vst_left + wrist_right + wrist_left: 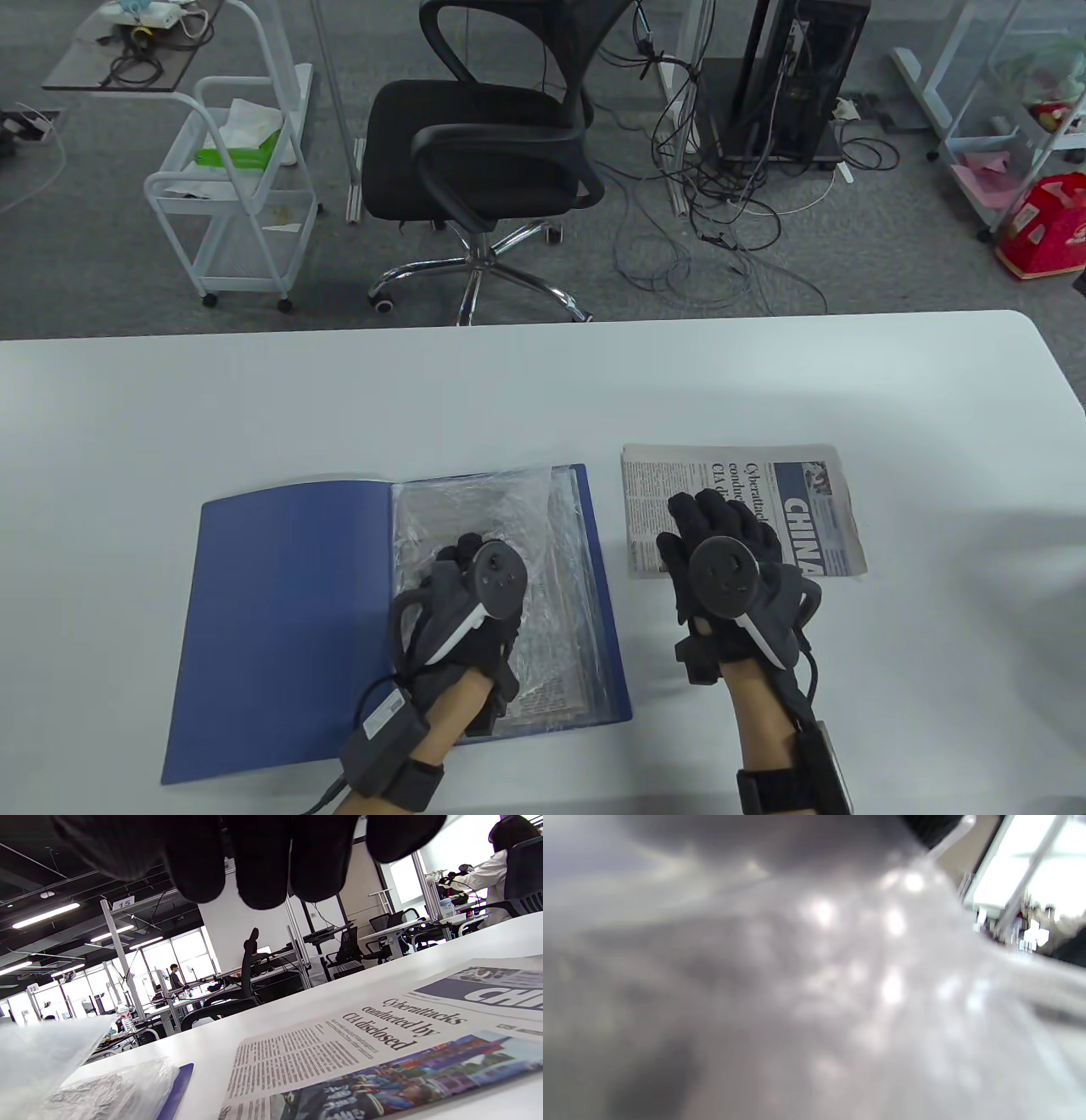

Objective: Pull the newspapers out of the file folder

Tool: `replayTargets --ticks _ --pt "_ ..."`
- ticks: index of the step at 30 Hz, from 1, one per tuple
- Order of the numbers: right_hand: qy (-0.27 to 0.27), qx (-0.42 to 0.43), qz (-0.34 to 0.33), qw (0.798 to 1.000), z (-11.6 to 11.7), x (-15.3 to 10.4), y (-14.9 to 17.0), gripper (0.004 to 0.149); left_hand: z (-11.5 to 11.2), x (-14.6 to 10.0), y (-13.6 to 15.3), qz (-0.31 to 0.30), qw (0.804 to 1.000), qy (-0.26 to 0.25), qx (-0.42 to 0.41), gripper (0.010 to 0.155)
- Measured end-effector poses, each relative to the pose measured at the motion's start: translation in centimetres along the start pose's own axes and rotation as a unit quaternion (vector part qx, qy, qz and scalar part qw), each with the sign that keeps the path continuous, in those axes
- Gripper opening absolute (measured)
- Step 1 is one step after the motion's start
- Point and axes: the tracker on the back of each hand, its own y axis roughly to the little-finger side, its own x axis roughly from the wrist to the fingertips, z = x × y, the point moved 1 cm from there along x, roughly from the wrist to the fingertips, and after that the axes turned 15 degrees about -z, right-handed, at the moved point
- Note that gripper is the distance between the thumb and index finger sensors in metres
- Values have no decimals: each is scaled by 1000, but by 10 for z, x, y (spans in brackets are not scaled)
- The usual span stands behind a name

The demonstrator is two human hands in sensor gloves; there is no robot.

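An open blue plastic file folder (288,611) lay on the white counter (509,390), left of a folded printed newspaper (738,501) set just beside it. The left hand (462,620) rested on the folder's crinkled clear plastic sleeves (501,518); the right hand (721,577) was over the newspaper's near part. A black office chair (484,144) stood behind the counter.

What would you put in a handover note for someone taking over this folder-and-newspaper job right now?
Left hand rests on the crinkled plastic sleeves of the open blue file folder; print shows under the sleeves near its lower edge.
Right hand hovers just above a folded newspaper, fingers spread; it lies on the table right of the folder.
Done: one paper out. Left: pull out whatever remains sleeved.
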Motion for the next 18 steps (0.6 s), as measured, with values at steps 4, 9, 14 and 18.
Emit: replayTargets --ticks 4,9,14,18 --pt "4 6 -1 1000 -2 -1 2 55 38 -31 38 35 995 -44 -85 66" --pt "-1 7 2 1000 1 -1 2 55 63 -70 107 102 985 -93 -102 67" --pt "-23 -7 11 1000 9 -2 9 55 58 -89 162 184 972 -77 -126 67" --pt "-37 -13 19 999 14 -2 15 55 49 -99 195 232 955 -45 -177 71"
